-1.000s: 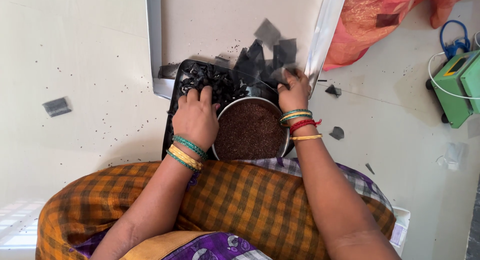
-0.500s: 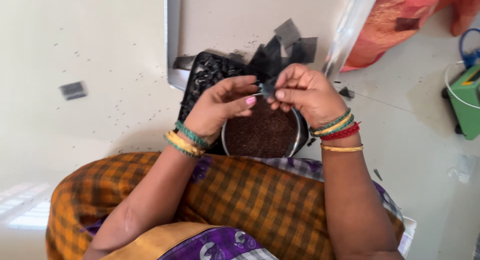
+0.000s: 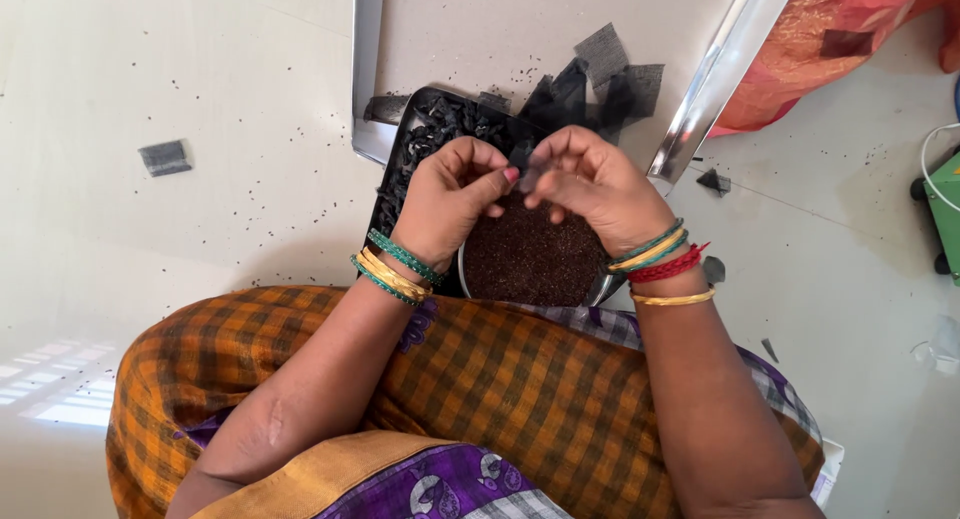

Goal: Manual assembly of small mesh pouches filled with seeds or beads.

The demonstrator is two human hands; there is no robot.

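Observation:
My left hand (image 3: 450, 199) and my right hand (image 3: 590, 189) meet over a round metal bowl (image 3: 600, 289) filled with dark brown seeds. Together the fingertips pinch a small dark mesh piece (image 3: 522, 159) above the bowl. Behind the bowl, a black tray (image 3: 420, 144) holds many small black filled pouches. Both wrists wear coloured bangles. My lap in an orange checked cloth lies below the bowl.
A grey board with metal edges (image 3: 700, 89) lies on the pale floor behind the tray, with several dark mesh squares (image 3: 610, 74) on it. One loose mesh square (image 3: 165, 157) lies on the floor at left. Orange fabric (image 3: 830, 39) and a green device (image 3: 945, 194) are at right.
My hands have lifted off the tray and bowl rim and come together above the bowl, pinching a small dark piece. The view has shifted slightly.

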